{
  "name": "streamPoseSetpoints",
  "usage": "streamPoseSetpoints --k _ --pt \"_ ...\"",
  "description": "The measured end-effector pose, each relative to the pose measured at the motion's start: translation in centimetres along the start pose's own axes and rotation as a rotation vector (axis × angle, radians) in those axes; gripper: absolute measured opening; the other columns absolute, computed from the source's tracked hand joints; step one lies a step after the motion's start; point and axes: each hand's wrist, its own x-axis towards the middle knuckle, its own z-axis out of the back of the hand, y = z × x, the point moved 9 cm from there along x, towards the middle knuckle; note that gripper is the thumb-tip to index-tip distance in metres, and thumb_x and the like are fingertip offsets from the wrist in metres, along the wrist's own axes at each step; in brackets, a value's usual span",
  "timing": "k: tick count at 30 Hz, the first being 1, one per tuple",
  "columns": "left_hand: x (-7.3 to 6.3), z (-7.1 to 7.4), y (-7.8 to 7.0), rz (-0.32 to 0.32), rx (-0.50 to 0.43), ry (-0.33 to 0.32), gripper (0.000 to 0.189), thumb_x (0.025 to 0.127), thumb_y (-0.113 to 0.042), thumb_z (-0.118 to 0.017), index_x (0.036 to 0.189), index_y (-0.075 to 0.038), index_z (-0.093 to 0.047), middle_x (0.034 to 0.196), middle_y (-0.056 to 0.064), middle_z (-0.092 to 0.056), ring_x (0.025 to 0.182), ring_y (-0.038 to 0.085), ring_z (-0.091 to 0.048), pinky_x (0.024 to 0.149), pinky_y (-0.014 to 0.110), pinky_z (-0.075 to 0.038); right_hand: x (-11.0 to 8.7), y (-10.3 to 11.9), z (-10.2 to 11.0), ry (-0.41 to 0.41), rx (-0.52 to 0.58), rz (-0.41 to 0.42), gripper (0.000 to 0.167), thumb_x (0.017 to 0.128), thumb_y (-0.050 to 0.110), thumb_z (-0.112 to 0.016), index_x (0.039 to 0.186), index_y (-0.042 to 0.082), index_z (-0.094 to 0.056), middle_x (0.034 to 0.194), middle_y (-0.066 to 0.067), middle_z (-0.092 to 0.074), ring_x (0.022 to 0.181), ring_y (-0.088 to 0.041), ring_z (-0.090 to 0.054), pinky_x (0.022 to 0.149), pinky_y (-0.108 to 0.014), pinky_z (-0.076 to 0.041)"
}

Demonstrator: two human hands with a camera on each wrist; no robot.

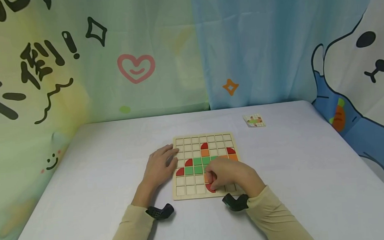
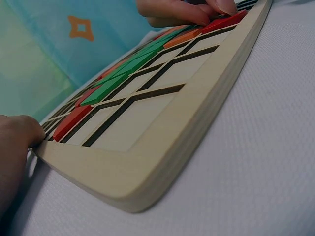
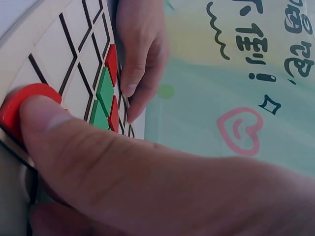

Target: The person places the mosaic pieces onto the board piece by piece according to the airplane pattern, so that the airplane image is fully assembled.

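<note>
A square wooden grid board (image 1: 189, 197) lies flat on the white table with coloured tiles in its cells. My right hand (image 1: 232, 173) is over the lower part of the board, fingers curled. Its thumb is on a red quarter-round tile (image 1: 210, 188) at the near row, seen close in the right wrist view (image 3: 30, 93). My left hand (image 1: 160, 166) rests at the board's left edge, fingers extended and touching the rim. Green tiles (image 1: 197, 161) fill the middle, with an orange tile (image 1: 205, 152) and other red tiles (image 1: 180, 171) around them. The right hand hides some cells.
A small pattern card (image 1: 254, 121) lies farther back on the white table (image 1: 285, 159), to the right of the board. Printed curtains (image 1: 163, 36) stand behind the table. Each wrist bears a black camera mount (image 1: 160, 212).
</note>
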Motion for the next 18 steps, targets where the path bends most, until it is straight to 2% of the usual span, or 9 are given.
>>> streamPoseSetpoints --k 7,11,14,18 --pt "-0.2 0.0 0.3 0.006 -0.005 -0.003 0.037 0.095 -0.033 -0.051 0.128 -0.022 -0.06 0.143 0.001 -0.049 0.136 0.022 -0.041 0.112 0.05 -0.032 0.1 0.0 -0.1 0.002 -0.031 -0.011 0.024 0.075 0.015 -0.079 0.066 0.018 -0.057 0.062 0.008 -0.052 0.061 -0.008 -0.046 0.056 -0.023 -0.038" --pt "-0.5 -0.8 0.5 0.007 -0.015 0.002 0.036 0.095 -0.032 -0.052 0.128 -0.022 -0.06 0.143 0.002 -0.05 0.136 0.022 -0.042 0.111 0.049 -0.033 0.2 -0.5 -0.5 0.004 -0.018 -0.013 0.023 0.078 0.019 -0.077 0.067 0.018 -0.057 0.064 0.007 -0.052 0.062 -0.009 -0.047 0.056 -0.024 -0.038" --pt "-0.7 -1.8 0.8 0.008 -0.022 0.001 0.036 0.095 -0.032 -0.051 0.128 -0.022 -0.061 0.142 0.001 -0.05 0.136 0.022 -0.042 0.112 0.049 -0.033 0.3 -1.5 -0.3 -0.026 0.023 0.006 0.022 0.082 0.02 -0.073 0.067 0.018 -0.057 0.064 0.008 -0.051 0.062 -0.008 -0.047 0.056 -0.024 -0.038" --pt "-0.5 -3.0 1.3 0.025 -0.028 0.006 0.036 0.096 -0.033 -0.049 0.128 -0.023 -0.06 0.143 0.0 -0.05 0.136 0.021 -0.041 0.112 0.047 -0.032 0.9 -3.5 1.1 -0.12 0.069 0.054 0.015 0.088 0.019 -0.065 0.074 0.017 -0.061 0.067 0.008 -0.053 0.063 -0.008 -0.048 0.058 -0.023 -0.041"
